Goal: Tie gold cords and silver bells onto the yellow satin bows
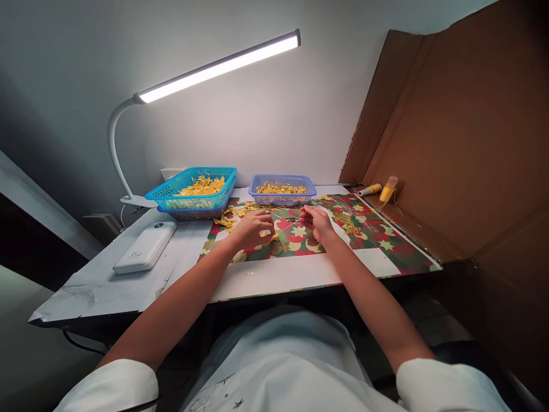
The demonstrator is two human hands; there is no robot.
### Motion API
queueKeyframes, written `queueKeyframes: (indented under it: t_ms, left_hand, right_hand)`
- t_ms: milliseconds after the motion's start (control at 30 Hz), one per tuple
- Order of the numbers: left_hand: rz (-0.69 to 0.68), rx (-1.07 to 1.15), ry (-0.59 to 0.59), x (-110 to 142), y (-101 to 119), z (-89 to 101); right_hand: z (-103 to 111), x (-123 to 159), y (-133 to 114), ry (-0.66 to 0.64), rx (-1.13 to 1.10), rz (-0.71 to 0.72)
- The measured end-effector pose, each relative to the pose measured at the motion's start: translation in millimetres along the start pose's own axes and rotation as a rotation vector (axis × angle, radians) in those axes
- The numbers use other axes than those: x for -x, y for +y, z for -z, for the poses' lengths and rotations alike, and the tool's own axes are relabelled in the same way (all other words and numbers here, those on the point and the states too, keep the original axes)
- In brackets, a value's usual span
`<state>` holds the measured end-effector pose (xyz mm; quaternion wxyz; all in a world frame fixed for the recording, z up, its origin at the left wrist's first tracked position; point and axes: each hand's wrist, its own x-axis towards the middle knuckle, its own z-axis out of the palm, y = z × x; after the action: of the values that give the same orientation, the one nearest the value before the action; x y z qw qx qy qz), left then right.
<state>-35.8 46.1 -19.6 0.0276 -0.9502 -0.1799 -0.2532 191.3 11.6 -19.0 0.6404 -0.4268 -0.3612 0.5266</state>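
My left hand (254, 230) is held above the patterned mat with its fingers curled and thumb near the fingertips. Just below it lies a loop of thin yellow cord (275, 240). To the right, my right hand (316, 222) is closed, thumb and forefinger pinched together. A small, thin dark piece (293, 219) shows beside its fingers, too small to name. Faint thread-like lines run in the gap between the hands. What either hand holds is too fine to make out. Yellow ribbon-like pieces (227, 220) lie beyond my left hand.
A turquoise basket (189, 202) of yellow pieces sits stacked on a blue one. Behind my hands stands a purple-blue basket (281, 199) with yellow cords. A white power bank (144, 247), a lit lamp (223, 66), yellow thread spools (388, 189) and a cardboard wall (463, 137) surround the work area.
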Motion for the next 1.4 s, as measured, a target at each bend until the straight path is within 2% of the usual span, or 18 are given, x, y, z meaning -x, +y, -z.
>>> queueKeyframes:
  t_ms: [167,367,500,600,667,733,800,833,900,1200,1400]
  left_hand:
    - [0.009,-0.006,-0.089,-0.9,4.4,7.9]
    - [0.02,0.074,-0.133,2.0,7.6,9.4]
    - [0.006,0.061,-0.16,2.8,8.8,8.8]
    - [0.039,0.072,-0.142,2.7,8.3,6.7]
    - [0.08,0.102,-0.114,2.8,7.1,4.6]
    - [0.115,0.133,-0.09,3.3,5.3,2.4]
    - [0.133,0.151,-0.079,4.0,3.3,0.6]
    - [0.136,0.157,-0.076,4.4,2.3,0.0]
    - [0.136,0.164,-0.068,5.1,1.0,-0.6]
    - [0.122,0.2,-0.082,4.7,3.4,2.6]
    - [0.093,0.126,-0.077,6.0,1.7,4.1]
  right_hand:
    - [7.9,-9.1,8.6,0.14,0.337,0.047]
    - [17.0,-14.9,15.2,0.237,0.587,0.162]
    - [16.0,-8.1,13.4,0.289,1.021,0.201]
    - [11.7,-1.7,12.1,0.328,1.289,0.351]
    - [7.5,2.7,12.4,0.239,1.289,0.526]
    - [2.3,7.8,13.7,-0.01,1.227,0.646]
    - [-3.1,13.5,15.6,-0.303,1.185,0.67]
    - [-5.5,16.1,16.7,-0.409,1.183,0.656]
    - [-8.9,19.9,18.5,-0.517,1.196,0.627]
    - [-2.8,10.5,23.3,-0.484,1.101,0.582]
    - [0.5,8.9,22.6,-0.515,1.026,0.558]
